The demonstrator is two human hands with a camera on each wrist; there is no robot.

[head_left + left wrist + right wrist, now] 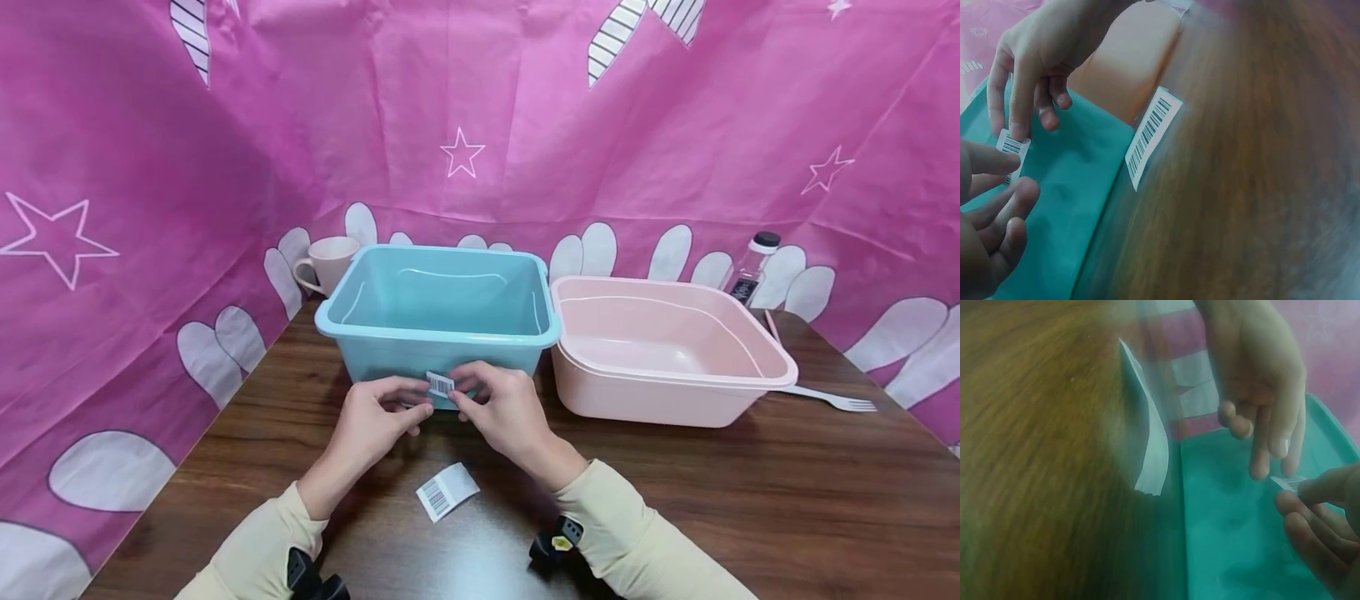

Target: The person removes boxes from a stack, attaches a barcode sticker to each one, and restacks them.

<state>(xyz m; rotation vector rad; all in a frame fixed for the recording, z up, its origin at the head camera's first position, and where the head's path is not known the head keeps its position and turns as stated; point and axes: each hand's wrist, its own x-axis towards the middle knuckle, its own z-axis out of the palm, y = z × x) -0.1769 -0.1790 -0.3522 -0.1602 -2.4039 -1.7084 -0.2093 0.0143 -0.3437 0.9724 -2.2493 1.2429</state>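
Note:
A small white barcode label [439, 385] is in front of the near wall of a blue plastic basin [442, 354]. My right hand [504, 408] pinches its right end between thumb and finger. From the left, my left hand [378, 417] reaches to the other end, fingers extended right at the label's edge, thumb apart from them. In the left wrist view a left finger overlaps the label [1012, 145]. Nearer me on the table lies a larger white paper piece with a barcode [448, 492], its end curling up in the right wrist view.
To the right of the blue basin stands a pink basin [637, 400], close against it. A mug [330, 262] is behind at the left. Back right are a clear bottle with a black cap [750, 271] and a white fork [840, 402]. A pink curtain [465, 100] hangs behind the wooden table [750, 500].

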